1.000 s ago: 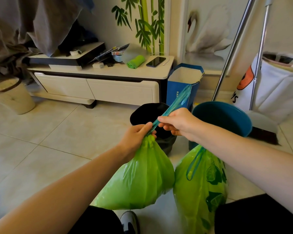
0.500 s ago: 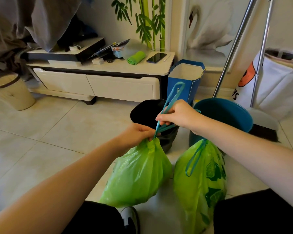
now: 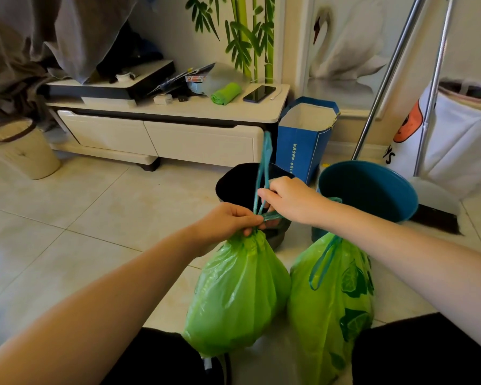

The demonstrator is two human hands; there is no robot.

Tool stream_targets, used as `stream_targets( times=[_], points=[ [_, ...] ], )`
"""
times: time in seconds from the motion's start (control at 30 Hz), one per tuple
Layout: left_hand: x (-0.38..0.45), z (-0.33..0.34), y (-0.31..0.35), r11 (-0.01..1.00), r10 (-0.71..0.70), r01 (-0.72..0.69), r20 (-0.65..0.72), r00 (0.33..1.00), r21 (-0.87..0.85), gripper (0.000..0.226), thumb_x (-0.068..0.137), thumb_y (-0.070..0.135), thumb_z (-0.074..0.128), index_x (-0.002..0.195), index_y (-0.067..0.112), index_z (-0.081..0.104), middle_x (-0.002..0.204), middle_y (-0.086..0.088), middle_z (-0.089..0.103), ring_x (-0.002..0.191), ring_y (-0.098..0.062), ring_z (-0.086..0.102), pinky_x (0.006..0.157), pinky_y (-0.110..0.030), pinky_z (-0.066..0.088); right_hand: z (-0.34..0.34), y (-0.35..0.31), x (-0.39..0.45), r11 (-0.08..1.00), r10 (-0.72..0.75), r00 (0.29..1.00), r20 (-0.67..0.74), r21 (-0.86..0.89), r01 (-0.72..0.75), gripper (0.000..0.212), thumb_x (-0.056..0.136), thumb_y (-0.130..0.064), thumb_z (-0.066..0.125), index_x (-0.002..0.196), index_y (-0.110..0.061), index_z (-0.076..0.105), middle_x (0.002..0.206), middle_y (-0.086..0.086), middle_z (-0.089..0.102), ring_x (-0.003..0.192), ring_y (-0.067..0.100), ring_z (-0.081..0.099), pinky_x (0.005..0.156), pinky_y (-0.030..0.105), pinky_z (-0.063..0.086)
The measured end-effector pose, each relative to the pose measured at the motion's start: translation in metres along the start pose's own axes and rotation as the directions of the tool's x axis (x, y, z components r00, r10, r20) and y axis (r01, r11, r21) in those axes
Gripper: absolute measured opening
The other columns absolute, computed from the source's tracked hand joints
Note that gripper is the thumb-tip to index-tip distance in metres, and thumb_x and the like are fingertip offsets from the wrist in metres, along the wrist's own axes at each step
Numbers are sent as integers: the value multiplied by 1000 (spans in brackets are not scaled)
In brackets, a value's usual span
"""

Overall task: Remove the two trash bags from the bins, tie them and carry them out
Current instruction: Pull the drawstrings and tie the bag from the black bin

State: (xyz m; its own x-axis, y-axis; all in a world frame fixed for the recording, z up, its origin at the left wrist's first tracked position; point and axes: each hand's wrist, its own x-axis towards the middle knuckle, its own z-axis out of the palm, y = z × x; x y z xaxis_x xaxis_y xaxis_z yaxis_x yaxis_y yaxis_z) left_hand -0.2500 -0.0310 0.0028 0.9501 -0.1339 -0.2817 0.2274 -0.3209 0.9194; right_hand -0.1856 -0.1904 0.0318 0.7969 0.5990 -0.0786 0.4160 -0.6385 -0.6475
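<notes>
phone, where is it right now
In the head view, the phone lies flat on the right end of the low cabinet, just right of the rolled green cloth.

Drawstring loop (image 3: 265, 162) now more upright.

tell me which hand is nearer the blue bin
Right. The right hand sits just left of the blue bin rim, pulling the teal drawstring. The left hand is farther left, pinching the neck of the left green bag.
</notes>
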Motion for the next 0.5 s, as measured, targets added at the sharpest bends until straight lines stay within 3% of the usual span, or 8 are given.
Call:
stream_targets(
  times=[0.1,0.17,0.23,0.3,0.37,0.43,0.5],
  points=[
    [0,-3,-1,995,-42,35,-67,997,-96,34,94,29,56,65,14,67,61,1,56,68,-13,48,62,-26,35,0,1,-3,999,5,996,88,-44,-1,43,96,-39,45,80,-5,66,61,2,70,47,8,59,58,21,47],
    [0,-6,0,990,-74,63,-88,993,-124,34,95,33,54,72,13,68,62,2,55,68,-14,47,62,-28,34,-1,1,-2,999,-36,995,92,-33,39,39,94,-33,51,76,-4,70,59,0,65,46,5,50,55,17,41],
    [-1,-8,1,988,-86,77,-58,995,-134,33,94,34,53,77,12,70,66,0,56,69,-12,47,64,-28,34,-3,-3,-4,994,-77,982,173,95,61,33,94,-29,54,75,-9,71,58,-3,61,49,4,49,53,13,41],
    [-2,-8,1,988,-87,81,-38,995,-130,35,93,34,55,88,2,70,79,-7,62,77,-17,51,71,-32,36,-3,-7,-5,978,-99,960,263,206,45,32,95,-30,53,75,-13,72,64,-2,64,58,9,54,58,15,45],
    [-3,-9,2,990,-84,78,-47,995,-121,39,92,32,57,99,-5,67,91,-14,64,88,-22,54,79,-38,40,-4,-7,-4,968,-22,947,322,245,-61,39,97,-34,46,84,-8,72,72,1,69,67,14,59,69,26,50],
    [-3,-13,3,989,-79,72,-51,996,-127,33,92,31,58,94,0,69,92,-13,64,91,-24,55,88,-42,43,-5,-3,-3,964,84,923,374,204,-171,44,99,-34,37,93,-8,72,83,3,74,73,14,65,78,31,52],
    [-4,-17,5,989,-55,48,-49,997,-140,28,93,28,57,91,4,70,90,-12,64,91,-25,55,90,-41,43,-4,5,-1,978,96,931,351,143,-155,36,98,-29,41,98,-12,72,89,2,74,75,12,66,77,30,54]
  ],
)
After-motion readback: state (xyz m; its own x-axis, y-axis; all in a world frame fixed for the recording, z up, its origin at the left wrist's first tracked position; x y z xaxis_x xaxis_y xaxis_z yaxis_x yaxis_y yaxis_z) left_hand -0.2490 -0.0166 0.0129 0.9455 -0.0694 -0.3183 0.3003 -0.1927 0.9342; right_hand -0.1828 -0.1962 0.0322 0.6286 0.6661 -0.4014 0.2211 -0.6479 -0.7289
